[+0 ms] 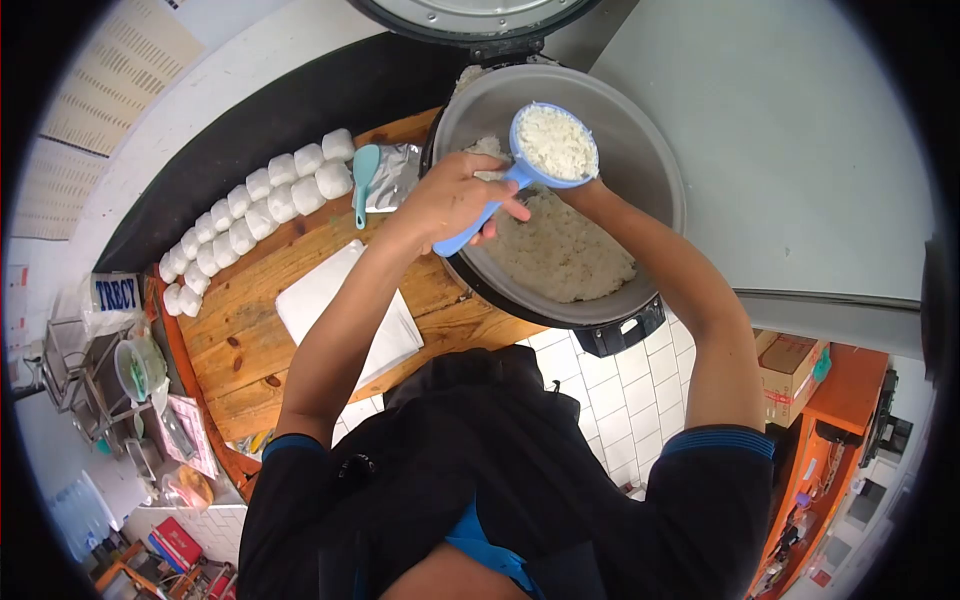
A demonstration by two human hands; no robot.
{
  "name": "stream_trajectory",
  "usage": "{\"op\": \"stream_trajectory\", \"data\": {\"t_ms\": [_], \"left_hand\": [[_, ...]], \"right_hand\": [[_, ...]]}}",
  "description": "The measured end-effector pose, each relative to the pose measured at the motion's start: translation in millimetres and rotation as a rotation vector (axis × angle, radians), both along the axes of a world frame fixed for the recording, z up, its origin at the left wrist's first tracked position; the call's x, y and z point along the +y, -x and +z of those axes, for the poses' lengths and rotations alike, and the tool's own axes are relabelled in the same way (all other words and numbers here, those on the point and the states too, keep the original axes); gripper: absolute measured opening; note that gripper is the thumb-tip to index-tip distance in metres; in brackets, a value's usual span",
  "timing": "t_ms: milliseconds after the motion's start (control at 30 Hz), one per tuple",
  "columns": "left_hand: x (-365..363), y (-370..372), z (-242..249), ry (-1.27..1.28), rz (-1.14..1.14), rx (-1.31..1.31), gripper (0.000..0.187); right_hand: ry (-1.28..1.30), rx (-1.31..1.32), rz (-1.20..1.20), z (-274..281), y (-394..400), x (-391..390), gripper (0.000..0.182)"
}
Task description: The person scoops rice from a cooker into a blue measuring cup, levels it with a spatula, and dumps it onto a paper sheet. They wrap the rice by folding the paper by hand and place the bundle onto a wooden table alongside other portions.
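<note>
My left hand (460, 200) is closed around the handle of a blue scoop (468, 232), held over a large rice cooker pot (655, 170). White cooked rice (555, 135) fills the scoop's round bowl. My right hand (588, 194) reaches in from the right to the underside of that bowl; its fingers are hidden behind it. More rice (565, 255) covers part of the pot's bottom, below both hands. The cooker's lid (480, 15) stands raised at the back.
Two rows of white wrapped portions (260, 215) line the back of the wooden table (250, 340). A teal rice paddle (367, 175) lies by foil (400, 175). White paper sheets (365, 320) lie nearer me. A grey panel (790, 150) borders the pot on the right.
</note>
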State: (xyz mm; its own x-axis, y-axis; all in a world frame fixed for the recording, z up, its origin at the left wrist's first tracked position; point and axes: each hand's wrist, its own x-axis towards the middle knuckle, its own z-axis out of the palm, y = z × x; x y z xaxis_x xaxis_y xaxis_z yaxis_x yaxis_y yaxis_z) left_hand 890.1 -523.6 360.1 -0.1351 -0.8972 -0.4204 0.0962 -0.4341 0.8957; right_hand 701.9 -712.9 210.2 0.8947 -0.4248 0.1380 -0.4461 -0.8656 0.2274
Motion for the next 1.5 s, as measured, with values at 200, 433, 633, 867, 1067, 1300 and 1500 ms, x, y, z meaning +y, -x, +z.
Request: {"op": "stream_trajectory", "data": {"t_ms": [200, 433, 633, 867, 1067, 1300, 1500], "left_hand": [[7.3, -3.7, 4.5, 0.103, 0.185, 0.16, 0.042], [8.5, -7.5, 14.4, 0.198, 0.269, 0.08, 0.034], [15.0, -6.9, 5.5, 0.255, 0.207, -0.143, 0.051], [3.5, 14.0, -23.1, 0.208, -0.014, -0.475, 0.058], [-10.7, 42.3, -28.4, 0.087, 0.006, -0.316, 0.054], [-12.8, 38.0, -32.2, 0.088, 0.121, -0.17, 0.061], [2.9, 58.4, -17.2, 0.393, -0.033, -0.731, 0.077]], "right_hand": [[-0.31, 0.413, 0.011, 58.7, 15.4, 53.7, 0.027], [-0.541, 0.249, -0.012, 111.9, 48.8, 87.8, 0.027], [-0.852, 0.047, -0.193, 113.9, 104.4, 69.9, 0.027], [-0.395, -0.345, -0.647, 193.0, 85.8, 90.3, 0.028], [-0.211, -0.212, -0.36, 141.0, 47.7, 166.5, 0.053], [-0.247, -0.351, -0.346, 178.5, 82.4, 181.9, 0.035], [-0.624, -0.363, -0.639, 150.4, 56.8, 162.1, 0.048]]}}
